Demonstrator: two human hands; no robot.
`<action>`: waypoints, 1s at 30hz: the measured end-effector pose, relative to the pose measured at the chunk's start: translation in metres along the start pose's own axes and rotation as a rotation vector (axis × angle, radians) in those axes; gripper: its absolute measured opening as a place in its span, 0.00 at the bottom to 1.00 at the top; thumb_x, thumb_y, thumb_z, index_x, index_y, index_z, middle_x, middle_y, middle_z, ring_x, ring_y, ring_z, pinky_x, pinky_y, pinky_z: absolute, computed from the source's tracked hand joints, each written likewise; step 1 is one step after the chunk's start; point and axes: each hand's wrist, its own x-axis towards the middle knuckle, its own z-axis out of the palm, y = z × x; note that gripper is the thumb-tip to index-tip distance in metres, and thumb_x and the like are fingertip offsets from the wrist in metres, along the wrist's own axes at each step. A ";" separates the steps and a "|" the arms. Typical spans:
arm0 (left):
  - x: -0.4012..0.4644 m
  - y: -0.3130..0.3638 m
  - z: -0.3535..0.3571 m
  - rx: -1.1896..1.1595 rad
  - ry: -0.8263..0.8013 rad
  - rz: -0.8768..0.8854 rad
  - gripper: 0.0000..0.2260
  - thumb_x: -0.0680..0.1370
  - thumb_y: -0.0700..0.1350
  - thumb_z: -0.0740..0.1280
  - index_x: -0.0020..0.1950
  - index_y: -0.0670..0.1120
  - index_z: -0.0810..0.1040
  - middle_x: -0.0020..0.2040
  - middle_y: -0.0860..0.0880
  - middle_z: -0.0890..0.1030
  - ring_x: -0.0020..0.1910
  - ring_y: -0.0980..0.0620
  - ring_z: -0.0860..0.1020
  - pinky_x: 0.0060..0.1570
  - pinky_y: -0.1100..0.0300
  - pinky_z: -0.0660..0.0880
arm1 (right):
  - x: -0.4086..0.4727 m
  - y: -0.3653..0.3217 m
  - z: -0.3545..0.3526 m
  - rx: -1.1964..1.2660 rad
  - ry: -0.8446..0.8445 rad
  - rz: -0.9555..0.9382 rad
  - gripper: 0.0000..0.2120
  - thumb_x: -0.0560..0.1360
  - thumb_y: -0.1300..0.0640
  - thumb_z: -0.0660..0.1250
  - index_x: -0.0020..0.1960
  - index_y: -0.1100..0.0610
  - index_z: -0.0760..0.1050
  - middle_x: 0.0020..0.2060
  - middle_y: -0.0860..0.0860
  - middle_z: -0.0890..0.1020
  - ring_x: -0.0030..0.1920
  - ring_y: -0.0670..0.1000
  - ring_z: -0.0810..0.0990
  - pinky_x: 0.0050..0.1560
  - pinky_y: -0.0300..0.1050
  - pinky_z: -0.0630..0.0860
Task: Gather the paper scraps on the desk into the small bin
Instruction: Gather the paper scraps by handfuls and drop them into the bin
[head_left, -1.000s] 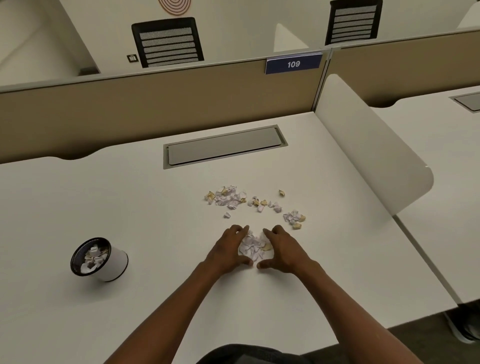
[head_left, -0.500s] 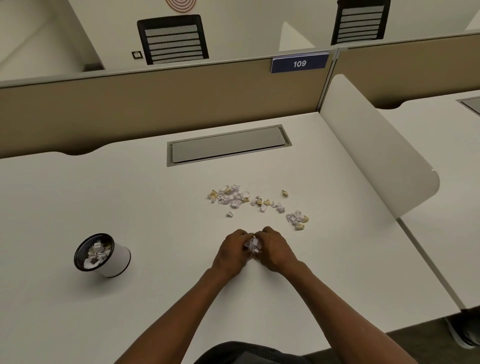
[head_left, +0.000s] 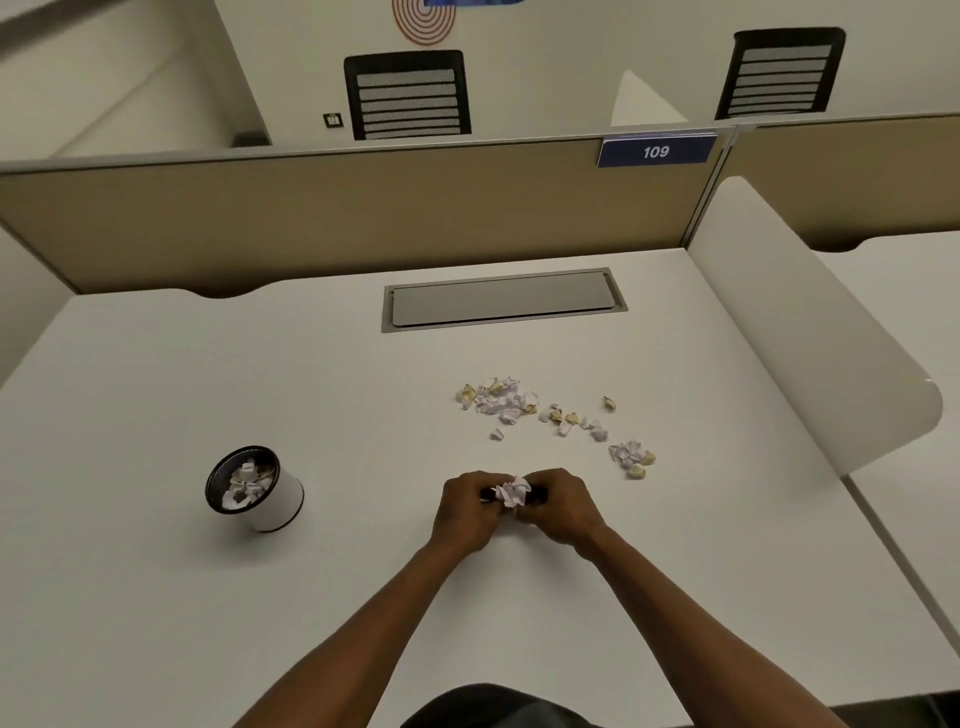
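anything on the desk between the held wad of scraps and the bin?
Nothing visible. Both hands, left hand and right hand, cup the scraps; bare desk runs leftward to the small bin.

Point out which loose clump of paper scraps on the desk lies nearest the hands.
The small right-end clump, just beyond the right hand. The big clump and middle scatter lie farther back.

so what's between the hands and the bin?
Head view: only bare desk between the left hand, cupped with the right hand around a paper wad, and the bin.
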 end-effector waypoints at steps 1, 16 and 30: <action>-0.002 0.000 -0.006 -0.020 0.016 -0.008 0.11 0.73 0.42 0.76 0.54 0.51 0.87 0.51 0.53 0.87 0.50 0.57 0.83 0.50 0.65 0.79 | 0.000 -0.006 0.000 0.024 -0.012 0.000 0.09 0.69 0.57 0.78 0.48 0.56 0.84 0.37 0.48 0.83 0.36 0.47 0.76 0.35 0.33 0.69; -0.050 -0.010 -0.171 -0.244 0.404 -0.123 0.12 0.74 0.44 0.76 0.54 0.58 0.85 0.48 0.61 0.86 0.48 0.64 0.83 0.49 0.66 0.78 | 0.033 -0.170 0.059 0.245 -0.286 -0.223 0.10 0.67 0.60 0.77 0.48 0.55 0.85 0.37 0.48 0.84 0.36 0.46 0.78 0.37 0.40 0.72; -0.069 -0.065 -0.273 0.094 0.532 -0.352 0.08 0.71 0.45 0.77 0.50 0.52 0.85 0.46 0.54 0.86 0.46 0.52 0.84 0.39 0.63 0.76 | 0.055 -0.284 0.158 -0.233 -0.304 -0.385 0.11 0.72 0.57 0.73 0.46 0.66 0.80 0.40 0.58 0.83 0.39 0.54 0.79 0.36 0.42 0.72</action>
